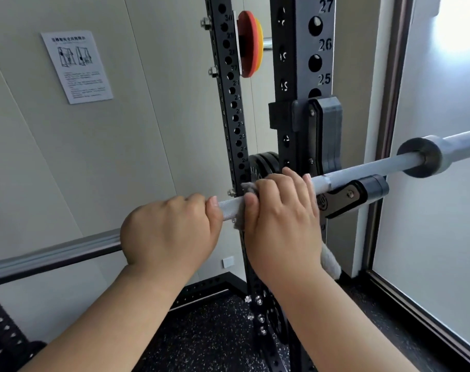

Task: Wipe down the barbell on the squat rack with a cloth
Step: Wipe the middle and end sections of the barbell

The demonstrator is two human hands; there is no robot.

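Trouble, if it came, looked likeliest at the J-hook (pixel 357 193) right of centre, where the barbell (pixel 362 173) rested on the squat rack (pixel 301 63). A wiping stroke carried to the right could have nipped fingers between shaft and hook, or snagged the loose tail of the grey cloth (pixel 329 260) that hung below the wrist. The knurled steel might also have caught the fabric and dragged it out of the grip, and a hard sideways shove could have rolled or shifted the bar in its cradle, which would explain the second hand's bracing. The right hand (pixel 282 210), at the centre of the frame, was closed over the bar with the cloth wrapped beneath its palm, fingers curled across the top, thumb on the near side, and a tuft of fabric showing at its left edge. The left hand (pixel 172 232), just beside it toward the lower left, gripped the bare shaft in a closed fist with no cloth under it. The bar ran from the lower left edge up to its sleeve collar (pixel 422 157) at the right, in front of a frosted glass panel (pixel 443 237).
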